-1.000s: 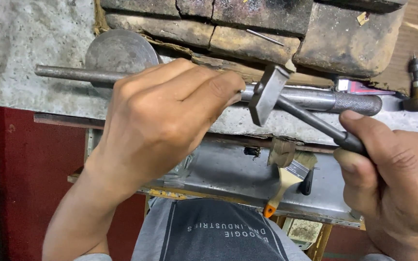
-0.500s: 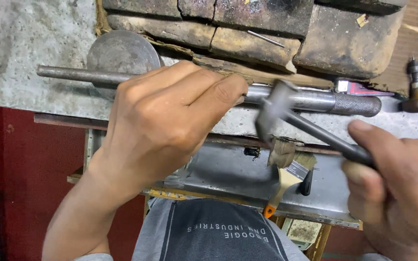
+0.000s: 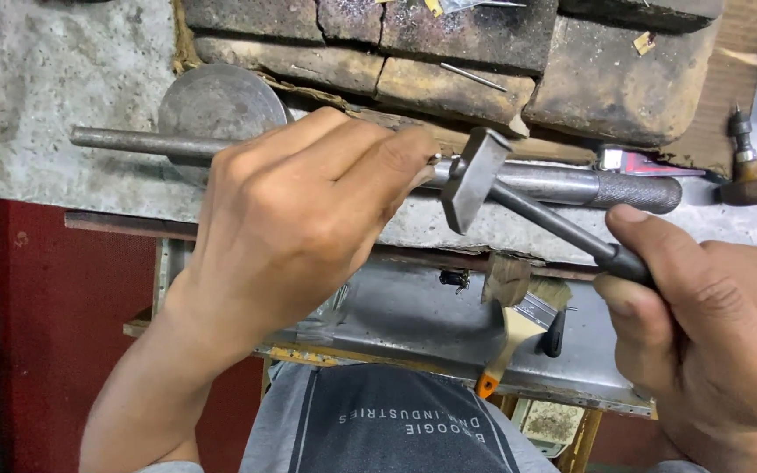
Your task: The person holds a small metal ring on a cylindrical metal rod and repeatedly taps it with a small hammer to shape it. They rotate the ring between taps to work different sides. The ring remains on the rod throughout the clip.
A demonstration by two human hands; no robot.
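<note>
The long steel rod (image 3: 554, 186) lies across the grey stone slab (image 3: 54, 96), and I use it as the landmark for all places.

The left hand (image 3: 308, 215) rests on top of the rod near its middle. Its fingers are curled and pressed together over the rod, and the fingertips pinch something small against it. What this small thing is I cannot tell, because the fingers hide it.

The right hand (image 3: 711, 324) is below the rod and toward its knurled end. It is closed firmly around the dark handle of a small hammer (image 3: 475, 180). The hammer head (a flat rectangular block of metal) is at the rod, just beside the left fingertips, and seems to touch the rod.

Behind the rod, partly under the left hand, lies a round metal disc (image 3: 212, 105). Farther behind are rough, burnt bricks (image 3: 449, 52). Past the knurled end of the rod stands a tool with a wooden mushroom-shaped knob (image 3: 751, 180).

In front of the rod, lower down, a paintbrush (image 3: 519, 328) with a wooden handle lies on a metal tray (image 3: 413, 315).
</note>
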